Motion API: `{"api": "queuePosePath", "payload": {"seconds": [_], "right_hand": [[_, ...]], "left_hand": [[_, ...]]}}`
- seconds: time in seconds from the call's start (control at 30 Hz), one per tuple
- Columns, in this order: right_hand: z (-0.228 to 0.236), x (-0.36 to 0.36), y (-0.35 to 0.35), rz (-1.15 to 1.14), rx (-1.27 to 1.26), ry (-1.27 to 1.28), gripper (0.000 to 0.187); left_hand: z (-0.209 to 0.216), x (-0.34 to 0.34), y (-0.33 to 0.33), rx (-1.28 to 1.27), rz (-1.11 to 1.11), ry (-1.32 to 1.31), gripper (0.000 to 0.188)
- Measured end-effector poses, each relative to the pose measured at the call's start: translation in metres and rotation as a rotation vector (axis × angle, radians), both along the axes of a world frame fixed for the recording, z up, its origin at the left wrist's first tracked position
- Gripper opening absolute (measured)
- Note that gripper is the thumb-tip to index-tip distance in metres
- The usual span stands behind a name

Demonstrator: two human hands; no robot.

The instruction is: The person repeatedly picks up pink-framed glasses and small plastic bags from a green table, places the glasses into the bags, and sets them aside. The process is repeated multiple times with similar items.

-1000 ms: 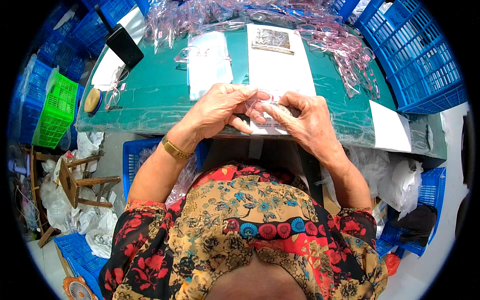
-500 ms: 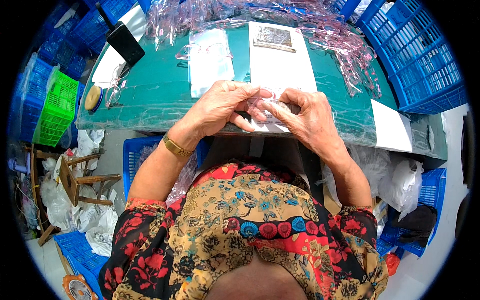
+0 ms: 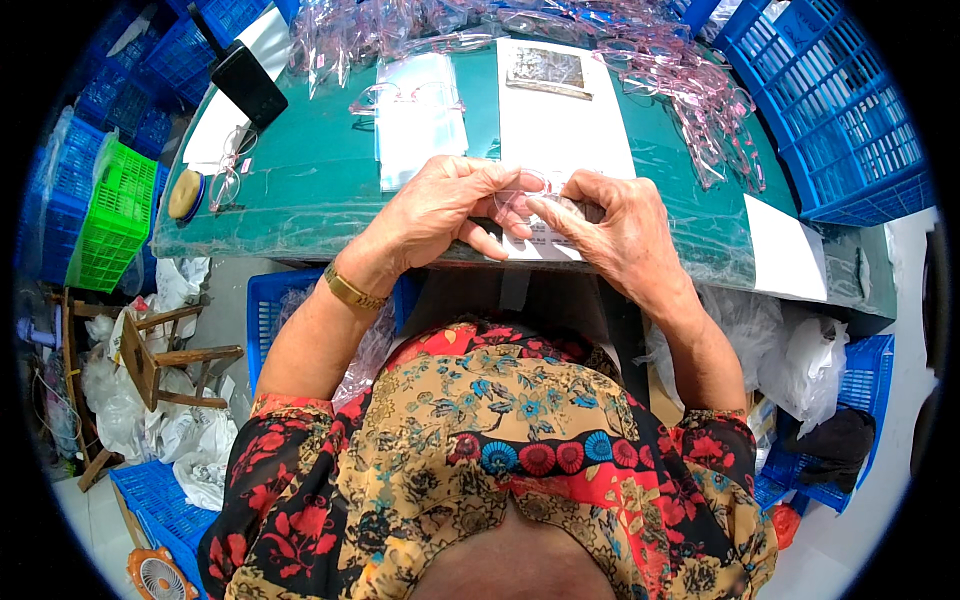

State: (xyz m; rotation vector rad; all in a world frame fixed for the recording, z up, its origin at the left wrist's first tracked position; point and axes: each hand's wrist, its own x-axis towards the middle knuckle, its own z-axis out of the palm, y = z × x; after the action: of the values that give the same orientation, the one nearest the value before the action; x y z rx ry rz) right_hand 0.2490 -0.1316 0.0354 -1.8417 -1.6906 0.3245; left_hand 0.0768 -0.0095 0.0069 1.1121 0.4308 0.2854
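Note:
Between my two hands, near the table's front edge, is a pair of eyeglasses [image 3: 546, 184] with clear lenses and a thin pinkish frame. My left hand [image 3: 438, 205] pinches one side with thumb and index finger, its lower fingers partly spread. The other side is gripped by my right hand [image 3: 628, 225], thumb pointing inward and fingers curled. My fingers cover much of the frame. Below the glasses lies white paper [image 3: 560, 130] with small print, and a small framed plate [image 3: 548, 75] rests on it. Another pair of eyeglasses [image 3: 410, 97] sits on a stack of white sheets [image 3: 420, 150].
Heaps of bagged pink eyeglasses [image 3: 690, 100] line the green table's [image 3: 320, 170] back and right. A black boxy device with an antenna [image 3: 248, 85], a round tan pad [image 3: 186, 195] and more eyeglasses [image 3: 228, 183] lie left. Blue crates [image 3: 830, 110] and a green crate [image 3: 118, 215] flank it.
Both hands keep their grip on the eyeglasses. My right hand has tilted slightly, and my left has shifted a little; otherwise the scene looks the same.

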Motion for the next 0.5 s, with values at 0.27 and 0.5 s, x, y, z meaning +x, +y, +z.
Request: {"api": "queuePosePath", "payload": {"seconds": [0.27, 0.5], "right_hand": [[-0.002, 0.001, 0.001, 0.002, 0.012, -0.019, 0.042], [0.0, 0.006, 0.002, -0.064, 0.114, 0.002, 0.039]], "left_hand": [[0.012, -0.003, 0.0, 0.042, -0.054, 0.042, 0.038], [0.011, -0.005, 0.0, 0.001, -0.023, 0.067, 0.039]]}}
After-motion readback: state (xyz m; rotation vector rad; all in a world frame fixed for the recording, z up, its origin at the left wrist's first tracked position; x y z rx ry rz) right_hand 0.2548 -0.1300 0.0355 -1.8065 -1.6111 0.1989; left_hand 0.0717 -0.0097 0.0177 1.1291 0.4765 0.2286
